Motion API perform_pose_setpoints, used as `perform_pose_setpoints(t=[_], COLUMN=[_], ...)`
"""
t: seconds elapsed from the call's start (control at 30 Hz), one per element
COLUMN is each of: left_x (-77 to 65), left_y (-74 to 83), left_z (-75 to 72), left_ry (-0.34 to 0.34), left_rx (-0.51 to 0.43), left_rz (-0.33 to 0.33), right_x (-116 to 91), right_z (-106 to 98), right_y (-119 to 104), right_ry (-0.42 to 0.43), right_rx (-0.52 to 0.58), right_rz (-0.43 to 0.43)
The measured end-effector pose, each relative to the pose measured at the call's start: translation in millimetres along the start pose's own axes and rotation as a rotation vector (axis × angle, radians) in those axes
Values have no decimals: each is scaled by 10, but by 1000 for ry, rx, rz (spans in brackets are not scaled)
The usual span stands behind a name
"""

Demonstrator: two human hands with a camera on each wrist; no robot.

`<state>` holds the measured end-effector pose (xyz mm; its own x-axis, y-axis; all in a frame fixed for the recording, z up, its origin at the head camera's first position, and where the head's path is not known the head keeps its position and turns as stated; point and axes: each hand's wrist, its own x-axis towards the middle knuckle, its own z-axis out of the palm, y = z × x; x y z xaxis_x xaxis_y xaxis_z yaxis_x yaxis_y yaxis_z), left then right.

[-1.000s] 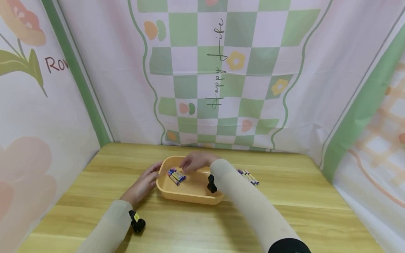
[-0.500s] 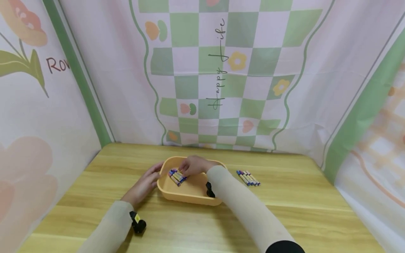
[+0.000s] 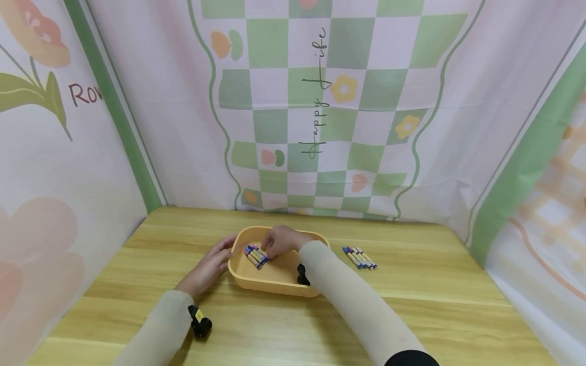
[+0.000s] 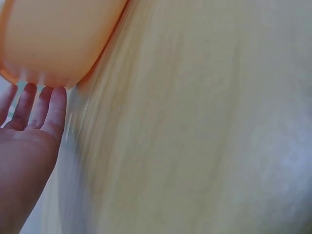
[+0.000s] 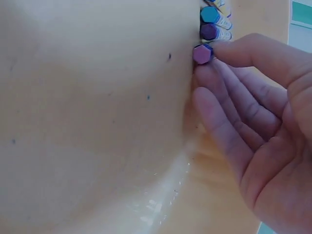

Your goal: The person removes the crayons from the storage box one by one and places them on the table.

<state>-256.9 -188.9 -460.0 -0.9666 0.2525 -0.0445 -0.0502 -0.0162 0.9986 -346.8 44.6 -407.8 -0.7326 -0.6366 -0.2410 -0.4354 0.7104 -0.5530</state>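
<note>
Inside the tub on the table, I see the right hand pinching a pink-ended crayon between thumb and finger, just beside the group of crayons lying toward the tub's left. I have the left hand with fingers extended, touching the tub's outer left wall. A row of crayons lies on the table, right of the tub.
</note>
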Motion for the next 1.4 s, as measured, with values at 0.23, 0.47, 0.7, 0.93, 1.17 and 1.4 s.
perform_pose_setpoints(t=[0.23, 0.47, 0.7, 0.93, 1.17, 1.4], left_x=[10, 7, -5, 0, -16, -15], left_y=[6, 14, 27, 43, 29, 8], left_z=[17, 27, 21, 20, 7, 19], left_ry=[2, 10, 6, 15, 5, 7], left_rx=[7, 10, 13, 12, 15, 15], left_rz=[-1, -15, -22, -36, -30, -31], right_x=[-62, -137, -259, -496, -798, -1191], right_z=[-22, -112, -310, -634, -911, -1041], right_y=[31, 115, 129, 186, 449, 882], right_ry=[-64, -132, -147, -111, -38, 29], right_rx=[84, 184, 212, 189, 180, 220], right_rz=[46, 55, 46, 27, 46, 67])
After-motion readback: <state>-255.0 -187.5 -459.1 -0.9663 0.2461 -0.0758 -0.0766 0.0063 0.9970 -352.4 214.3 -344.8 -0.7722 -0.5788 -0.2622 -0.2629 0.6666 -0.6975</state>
